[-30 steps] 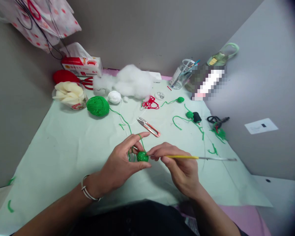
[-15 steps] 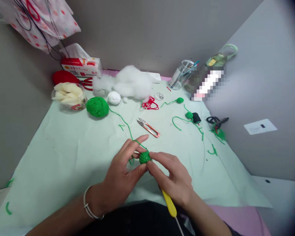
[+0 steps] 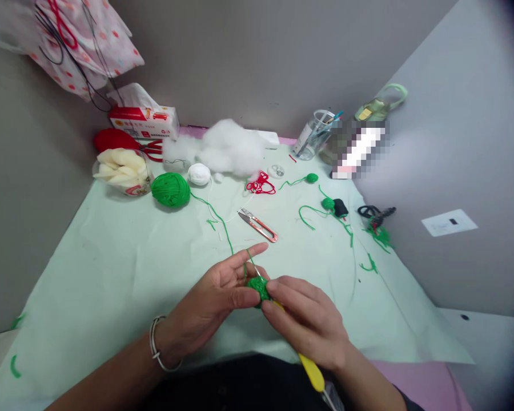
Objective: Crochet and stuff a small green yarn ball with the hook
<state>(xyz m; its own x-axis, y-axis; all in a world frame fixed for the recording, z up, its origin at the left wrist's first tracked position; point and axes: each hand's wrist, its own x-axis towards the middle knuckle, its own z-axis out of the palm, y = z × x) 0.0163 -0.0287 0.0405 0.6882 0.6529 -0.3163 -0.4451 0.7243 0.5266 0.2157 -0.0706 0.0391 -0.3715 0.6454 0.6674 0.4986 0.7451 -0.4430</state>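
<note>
A small green crocheted piece (image 3: 257,289) is pinched between the thumb and fingers of my left hand (image 3: 216,294). Green yarn passes over that hand's raised index finger and runs back to the green yarn ball (image 3: 171,190). My right hand (image 3: 310,317) is closed round a crochet hook with a yellow handle (image 3: 312,372); its fingertips touch the right side of the crocheted piece. The hook's metal tip shows above the piece, near the yarn. Beyond my hands lie orange-handled thread snips (image 3: 259,225).
White stuffing (image 3: 231,149) and a white yarn ball (image 3: 199,174) lie at the back. Red yarn (image 3: 261,184) is in the middle. A clear cup (image 3: 312,136) stands back right. Small green pieces (image 3: 328,203) and yarn scraps lie to the right. A tissue pack (image 3: 145,121) is back left.
Both hands have shifted slightly right and nearer with the crocheted piece. The hook's tip has come into sight above it, and my left index finger is stretched further right.
</note>
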